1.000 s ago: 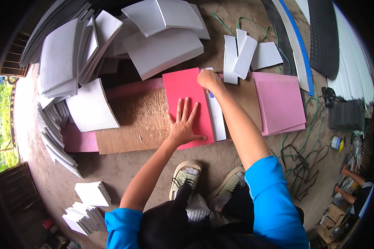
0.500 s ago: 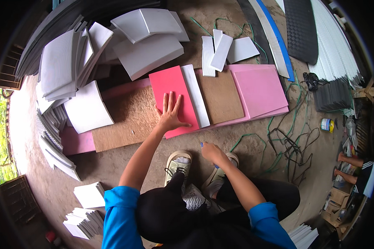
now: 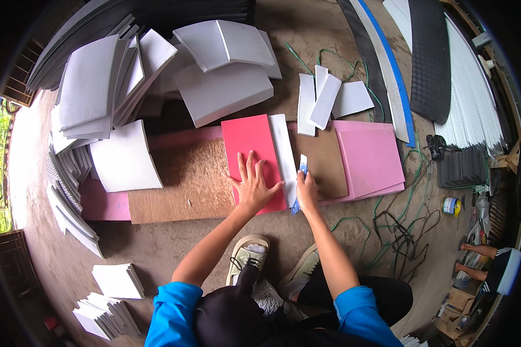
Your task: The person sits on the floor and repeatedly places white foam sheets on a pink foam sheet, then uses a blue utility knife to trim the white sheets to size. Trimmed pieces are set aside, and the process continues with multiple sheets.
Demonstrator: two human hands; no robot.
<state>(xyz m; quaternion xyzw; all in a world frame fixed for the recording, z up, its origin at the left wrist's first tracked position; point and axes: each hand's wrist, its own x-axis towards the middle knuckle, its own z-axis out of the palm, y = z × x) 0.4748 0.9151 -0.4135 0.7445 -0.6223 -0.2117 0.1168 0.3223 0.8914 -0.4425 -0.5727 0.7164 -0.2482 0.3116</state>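
Observation:
A red rectangular sheet (image 3: 247, 136) lies over a white foam sheet (image 3: 281, 140), whose strip shows along the red sheet's right side. Both rest on a worn wooden board (image 3: 176, 199). My left hand (image 3: 253, 186) presses down on the red sheet with its fingers spread. Just right of the white strip, my right hand (image 3: 307, 192) grips a blue utility knife (image 3: 303, 164). Its pale front end points away from me, over the board, and the blue rear end shows below the fist. Whether the blade touches the foam I cannot tell.
Pink foam slabs (image 3: 371, 157) lie on the right of the board. Large white foam pieces (image 3: 217, 87) are heaped behind and left. Narrow white strips (image 3: 325, 101) lie beyond the board. Tangled cords (image 3: 402, 234) cover the floor at right. Cut foam stacks (image 3: 118, 280) stand at lower left.
My right hand has moved up from over the floor to beside the white foam with the knife. My left hand stays on the red sheet. The view has shifted.

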